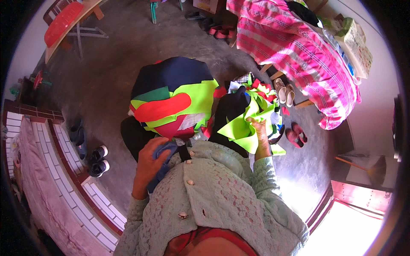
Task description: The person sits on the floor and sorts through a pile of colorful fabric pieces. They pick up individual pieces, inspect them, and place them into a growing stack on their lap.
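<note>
My right hand (260,131) pinches a neon yellow-green piece of fabric (236,130) at its edge, over my right knee. In my lap, my left hand (151,158) has its fingers curled round a bunched dark blue cloth (164,164). A large rounded heap of fabric pieces (198,96) stands before my knees, navy on top with green, neon yellow and dark red below. Across its near side lies an orange-red oblong piece (164,106). Beside it on the right is a loose pile of fabric scraps (267,91) in red, neon green, white and black.
A bed or bench under a pink plaid cover (282,38) is at the far right, with beige shoes (285,91) and red shoes (296,135) near it. Dark sneakers (98,161) stand at left by a white-tiled ledge (55,170). A red chair (64,23) is far left.
</note>
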A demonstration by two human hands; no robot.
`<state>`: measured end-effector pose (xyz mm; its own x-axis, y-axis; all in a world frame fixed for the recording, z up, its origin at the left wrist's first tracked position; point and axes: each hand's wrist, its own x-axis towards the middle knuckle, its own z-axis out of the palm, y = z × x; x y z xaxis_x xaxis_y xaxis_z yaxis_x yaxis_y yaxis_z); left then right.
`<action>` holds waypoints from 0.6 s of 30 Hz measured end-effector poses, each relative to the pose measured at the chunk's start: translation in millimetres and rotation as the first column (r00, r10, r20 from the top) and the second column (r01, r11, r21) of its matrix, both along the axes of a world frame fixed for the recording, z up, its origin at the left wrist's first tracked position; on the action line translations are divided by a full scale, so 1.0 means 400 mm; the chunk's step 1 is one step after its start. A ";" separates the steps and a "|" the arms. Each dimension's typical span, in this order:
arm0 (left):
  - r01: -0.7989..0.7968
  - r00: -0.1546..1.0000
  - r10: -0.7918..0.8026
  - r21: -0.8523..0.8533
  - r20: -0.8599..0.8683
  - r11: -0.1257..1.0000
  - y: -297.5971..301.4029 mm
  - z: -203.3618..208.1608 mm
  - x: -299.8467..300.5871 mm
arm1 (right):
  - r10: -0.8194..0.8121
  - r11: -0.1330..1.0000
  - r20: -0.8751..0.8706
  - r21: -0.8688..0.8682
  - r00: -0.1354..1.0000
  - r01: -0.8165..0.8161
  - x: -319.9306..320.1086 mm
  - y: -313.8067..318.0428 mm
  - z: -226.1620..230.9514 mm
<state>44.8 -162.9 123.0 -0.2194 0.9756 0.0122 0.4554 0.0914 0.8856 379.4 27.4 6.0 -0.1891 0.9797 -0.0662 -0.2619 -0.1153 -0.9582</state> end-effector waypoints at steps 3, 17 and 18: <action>0.098 0.988 -0.097 -0.004 0.120 0.995 0.035 0.008 0.016 | -0.019 0.997 -0.038 -0.075 0.999 0.016 -0.008 -0.025 -0.021; 0.491 0.868 -0.482 0.064 -0.118 0.869 0.258 -0.133 0.197 | 0.043 0.999 0.090 -0.028 0.995 -0.041 -0.003 -0.030 -0.050; 0.484 0.869 -0.467 0.090 -0.163 0.870 0.270 -0.149 0.212 | 0.059 0.997 0.050 -0.050 0.997 -0.057 -0.022 -0.037 -0.014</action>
